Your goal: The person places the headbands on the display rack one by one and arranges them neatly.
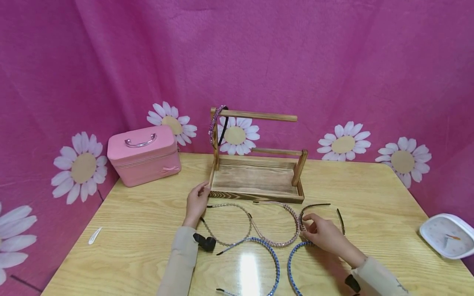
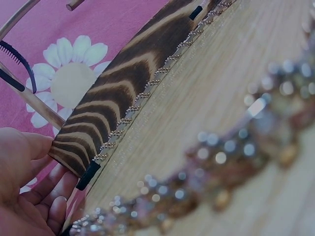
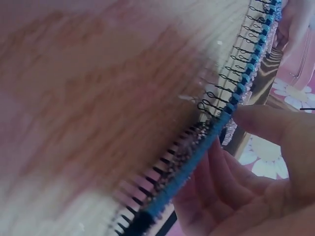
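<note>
A wooden rack (image 1: 255,197) with two rails stands at the back of the table. My left hand (image 1: 197,203) grips its front left corner, thumb over the edge and fingers beneath. A purple glittery headband (image 1: 214,123) hangs at the upper rail's left end. My right hand (image 1: 326,232) pinches the curve of a black beaded headband (image 1: 314,205) on the table; a blue headband (image 3: 241,88) partly hides the fingertips in the right wrist view. Left of it lie a pink headband (image 1: 294,216) and a clear beaded headband (image 1: 229,204). Another blue headband (image 1: 277,267) lies nearer.
A pink case (image 1: 144,156) with a metal handle stands at the back left. A white hair clip (image 1: 95,235) lies at the table's left. At the right edge stands a white clock (image 1: 448,236). A pink flowered cloth (image 1: 259,53) hangs behind the table.
</note>
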Demonstrator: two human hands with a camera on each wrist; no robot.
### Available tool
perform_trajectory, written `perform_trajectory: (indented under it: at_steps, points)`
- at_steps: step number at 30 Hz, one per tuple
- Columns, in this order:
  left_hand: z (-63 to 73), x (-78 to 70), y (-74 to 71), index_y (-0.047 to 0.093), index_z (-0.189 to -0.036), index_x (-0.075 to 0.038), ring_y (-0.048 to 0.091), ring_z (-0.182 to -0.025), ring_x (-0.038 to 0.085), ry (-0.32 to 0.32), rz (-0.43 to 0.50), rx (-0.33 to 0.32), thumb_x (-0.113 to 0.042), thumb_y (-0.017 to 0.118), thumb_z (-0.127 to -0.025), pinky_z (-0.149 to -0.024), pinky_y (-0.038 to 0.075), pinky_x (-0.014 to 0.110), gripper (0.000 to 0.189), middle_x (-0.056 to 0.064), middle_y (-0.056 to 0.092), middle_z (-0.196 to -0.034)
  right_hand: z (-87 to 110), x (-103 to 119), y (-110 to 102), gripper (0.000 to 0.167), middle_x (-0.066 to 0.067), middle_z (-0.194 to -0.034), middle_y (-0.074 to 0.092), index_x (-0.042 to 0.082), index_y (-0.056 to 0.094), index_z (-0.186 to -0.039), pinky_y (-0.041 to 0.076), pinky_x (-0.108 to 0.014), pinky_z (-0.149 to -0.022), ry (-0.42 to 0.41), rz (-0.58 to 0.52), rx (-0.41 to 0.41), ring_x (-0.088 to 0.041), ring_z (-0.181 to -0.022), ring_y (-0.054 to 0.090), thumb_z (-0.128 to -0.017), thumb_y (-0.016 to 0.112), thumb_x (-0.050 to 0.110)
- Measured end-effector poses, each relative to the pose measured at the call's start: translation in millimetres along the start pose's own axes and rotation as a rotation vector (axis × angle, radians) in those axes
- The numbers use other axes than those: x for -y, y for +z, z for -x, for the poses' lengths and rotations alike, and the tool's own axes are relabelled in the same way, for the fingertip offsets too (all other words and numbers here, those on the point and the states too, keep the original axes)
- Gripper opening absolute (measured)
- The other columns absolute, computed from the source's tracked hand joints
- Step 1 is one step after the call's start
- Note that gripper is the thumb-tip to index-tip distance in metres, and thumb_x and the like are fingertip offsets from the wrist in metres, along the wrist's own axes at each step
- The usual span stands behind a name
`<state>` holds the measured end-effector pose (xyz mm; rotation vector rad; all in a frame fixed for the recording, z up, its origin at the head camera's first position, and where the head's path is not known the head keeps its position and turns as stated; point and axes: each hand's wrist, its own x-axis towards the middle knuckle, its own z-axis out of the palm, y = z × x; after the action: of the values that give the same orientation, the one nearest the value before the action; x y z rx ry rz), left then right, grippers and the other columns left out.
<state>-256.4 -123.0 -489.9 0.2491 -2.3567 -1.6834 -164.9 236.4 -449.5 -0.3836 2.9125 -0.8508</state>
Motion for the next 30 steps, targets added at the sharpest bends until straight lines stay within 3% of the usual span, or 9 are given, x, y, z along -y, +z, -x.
perform_trajectory:
  at_steps: [7, 11, 18, 30]
  points:
    - [-0.7, 1.4, 0.7, 0.065, -0.125, -0.002, 0.058, -0.095, 0.023, -0.003, 0.009, -0.003, -0.015, 0.057, -0.098, -0.082, 0.043, 0.029, 0.031, 0.020, 0.065, -0.107, -1.4, -7.4, 2.0, 0.045, 0.001, -0.072, 0.064, -0.008, 0.059, -0.116, 0.041, -0.021, -0.057, 0.021, -0.078, 0.018, -0.002, -0.062, 0.052, -0.080, 0.078, 0.012]
    - [-1.7, 2.9, 0.8, 0.065, -0.125, -0.002, 0.058, -0.096, 0.025, -0.007, 0.010, 0.005, -0.015, 0.056, -0.098, -0.082, 0.044, 0.029, 0.031, 0.020, 0.065, -0.108, -1.8, -12.8, 0.0, 0.047, -0.002, -0.075, 0.065, -0.009, 0.058, -0.119, 0.042, -0.020, -0.058, 0.071, -0.210, 0.058, -0.003, -0.064, 0.054, -0.080, 0.077, 0.010]
    - [-0.7, 0.7, -2.4, 0.064, -0.127, -0.003, 0.057, -0.095, 0.021, -0.022, 0.022, 0.026, -0.018, 0.055, -0.099, -0.081, 0.043, 0.029, 0.033, 0.019, 0.064, -0.110, -1.2, -22.9, -10.9, 0.047, -0.015, -0.095, 0.069, -0.015, 0.050, -0.128, 0.046, -0.021, -0.063, 0.098, -0.448, 0.128, -0.006, -0.078, 0.062, -0.088, 0.063, 0.006]
    - [-1.8, -0.7, -3.0, 0.065, -0.125, -0.003, 0.057, -0.093, 0.022, -0.032, 0.015, 0.000, -0.016, 0.055, -0.099, -0.080, 0.042, 0.027, 0.031, 0.019, 0.065, -0.109, 7.2, -28.2, -42.9, 0.053, -0.006, -0.098, 0.067, -0.011, 0.038, -0.140, 0.043, -0.026, -0.054, 0.159, -0.574, 0.200, -0.006, -0.062, 0.048, -0.095, 0.055, 0.010]
